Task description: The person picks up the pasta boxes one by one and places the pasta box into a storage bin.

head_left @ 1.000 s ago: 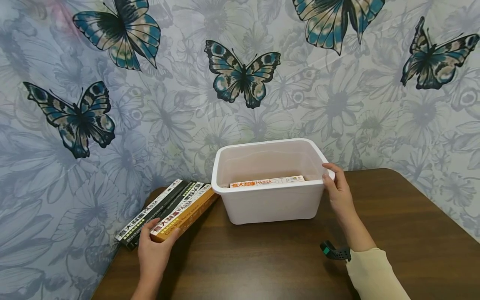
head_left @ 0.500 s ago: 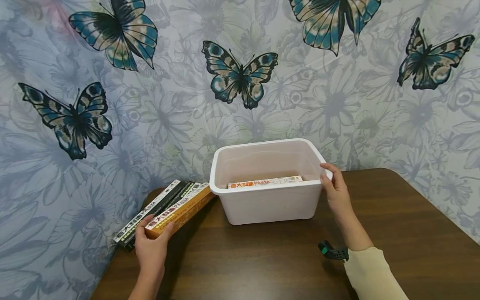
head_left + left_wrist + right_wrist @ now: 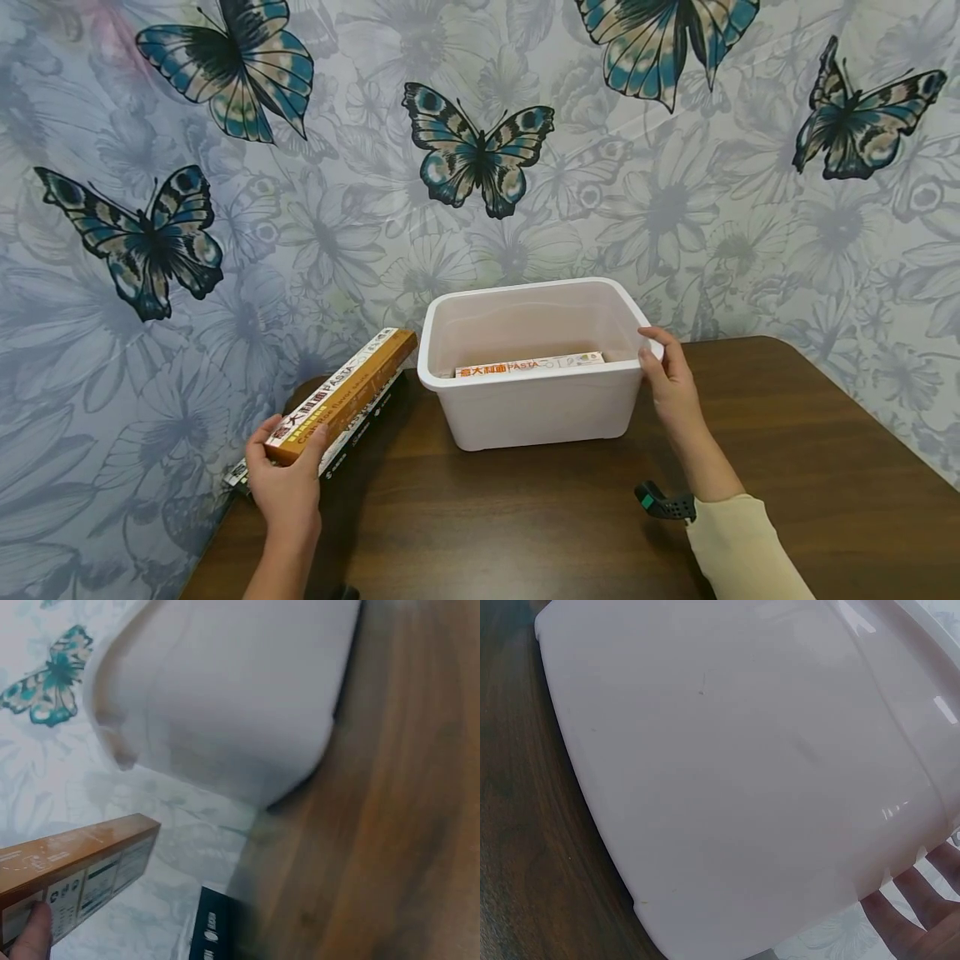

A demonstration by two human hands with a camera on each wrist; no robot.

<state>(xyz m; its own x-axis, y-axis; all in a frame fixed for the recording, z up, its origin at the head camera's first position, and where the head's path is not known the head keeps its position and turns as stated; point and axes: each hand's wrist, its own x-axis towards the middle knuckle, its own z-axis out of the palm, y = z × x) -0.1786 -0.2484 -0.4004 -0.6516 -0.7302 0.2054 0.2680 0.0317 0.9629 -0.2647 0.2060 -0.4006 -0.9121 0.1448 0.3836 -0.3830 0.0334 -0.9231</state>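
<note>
My left hand (image 3: pixel 287 483) holds an orange pasta box (image 3: pixel 348 392) by its near end, thumb on one side and fingers on the other. The box slants with its far end up, over dark pasta boxes (image 3: pixel 363 425) lying on the table at the left. In the left wrist view, a gap separates the orange box's far end from a dark box (image 3: pixel 212 926) below. My right hand (image 3: pixel 673 379) grips the right rim of a white plastic bin (image 3: pixel 540 412). A white pasta box (image 3: pixel 528 365) shows inside the bin; its lower part is hidden by the front wall.
The bin stands on a brown wooden table (image 3: pixel 487 517), close to a wall (image 3: pixel 337 217) covered in butterflies and flowers. A dark band with a green patch (image 3: pixel 663 502) is at my right wrist. The table's left edge runs just beside the dark boxes.
My left hand has raised the orange pasta box off the table and shifted it left, over the dark boxes. My right hand keeps its hold on the bin.
</note>
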